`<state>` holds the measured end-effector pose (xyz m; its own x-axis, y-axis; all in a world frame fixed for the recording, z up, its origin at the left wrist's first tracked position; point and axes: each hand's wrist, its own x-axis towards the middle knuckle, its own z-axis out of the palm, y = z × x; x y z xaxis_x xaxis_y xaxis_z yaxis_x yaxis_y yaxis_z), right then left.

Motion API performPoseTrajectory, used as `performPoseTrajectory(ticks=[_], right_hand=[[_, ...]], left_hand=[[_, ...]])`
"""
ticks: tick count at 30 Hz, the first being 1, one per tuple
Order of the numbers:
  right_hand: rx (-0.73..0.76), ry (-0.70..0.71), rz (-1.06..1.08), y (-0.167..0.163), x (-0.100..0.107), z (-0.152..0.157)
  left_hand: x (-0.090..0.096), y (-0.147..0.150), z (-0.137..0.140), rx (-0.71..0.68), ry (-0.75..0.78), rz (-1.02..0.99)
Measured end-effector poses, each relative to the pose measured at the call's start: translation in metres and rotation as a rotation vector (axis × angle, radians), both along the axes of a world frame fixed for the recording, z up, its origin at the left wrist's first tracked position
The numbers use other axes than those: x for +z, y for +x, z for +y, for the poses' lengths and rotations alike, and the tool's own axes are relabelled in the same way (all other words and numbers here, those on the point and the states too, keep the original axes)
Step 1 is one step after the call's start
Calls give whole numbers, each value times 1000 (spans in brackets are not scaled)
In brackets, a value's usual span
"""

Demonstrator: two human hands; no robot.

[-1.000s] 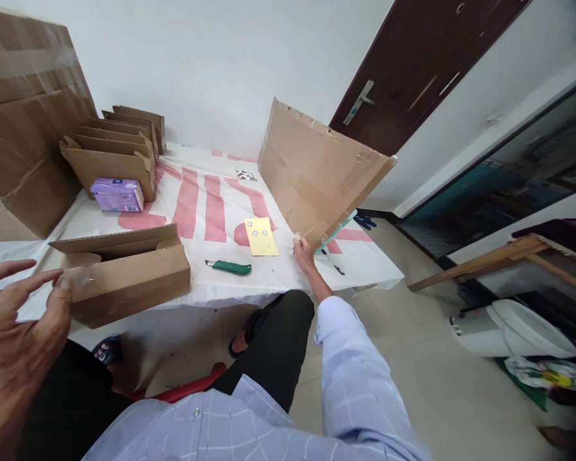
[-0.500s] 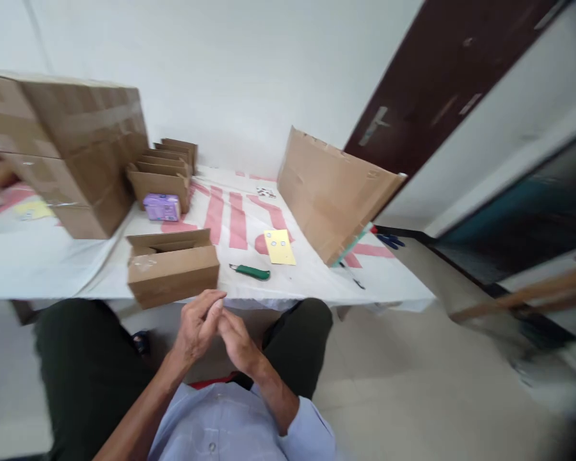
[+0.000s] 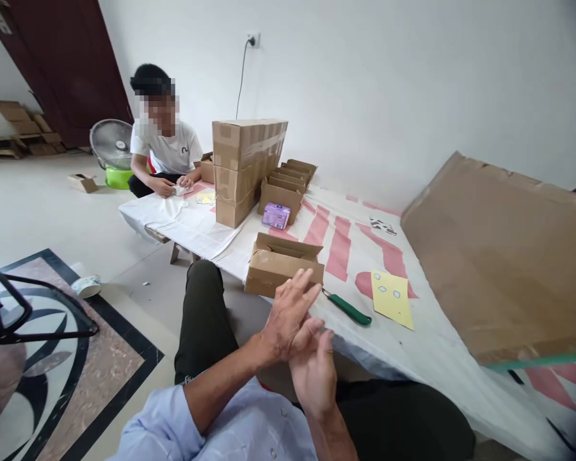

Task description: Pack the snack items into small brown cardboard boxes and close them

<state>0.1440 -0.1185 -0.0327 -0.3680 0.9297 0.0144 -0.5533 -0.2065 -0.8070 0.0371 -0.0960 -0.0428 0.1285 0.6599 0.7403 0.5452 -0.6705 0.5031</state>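
My left hand [image 3: 288, 317] is open, its fingers stretched out and a little apart, and it lies across my right hand [image 3: 314, 378]. The right palm is turned up with the thumb out, and the left hand hides part of its fingers. Neither hand holds anything. Just past my fingertips, an open cardboard box [image 3: 283, 272] stands at the table edge. To its right lies a green utility knife [image 3: 349, 310], and beyond that a yellow card [image 3: 392, 299] with small pale stickers. A purple packet [image 3: 276, 216] sits behind the box.
Several open cartons [image 3: 288, 189] stand in a row beside stacked taped boxes [image 3: 240, 173]. A large cardboard sheet [image 3: 499, 269] leans at the right. A co-worker [image 3: 166, 147] sits at the table's far left end, near a fan [image 3: 111, 144]. A patterned card [image 3: 383, 225] lies further back.
My view has swung left, bringing the co-worker, fan and floor mat into sight. My hands stay together, but the left fingers are now more spread. The box and knife look unmoved on the table.
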Motion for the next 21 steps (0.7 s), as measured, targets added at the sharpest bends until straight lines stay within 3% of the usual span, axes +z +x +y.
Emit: performPoseTrajectory(ticks=[6,10,12,16,21], right_hand=[[-184,90,-50,-12,4,25],[-42,81,-123,-17,6,15],[-52,94,-163,-12,14,11],[-153,234,-223,-15,29,17],[-102,144,-208,-30,34,17]], left_hand=[[-2,12,-10,-182,103,154],[12,0,1,-4,11,70],[19,-4,0,41,-22,64],[27,4,-6,-29,-68,277],[35,-4,3,214,-90,370]])
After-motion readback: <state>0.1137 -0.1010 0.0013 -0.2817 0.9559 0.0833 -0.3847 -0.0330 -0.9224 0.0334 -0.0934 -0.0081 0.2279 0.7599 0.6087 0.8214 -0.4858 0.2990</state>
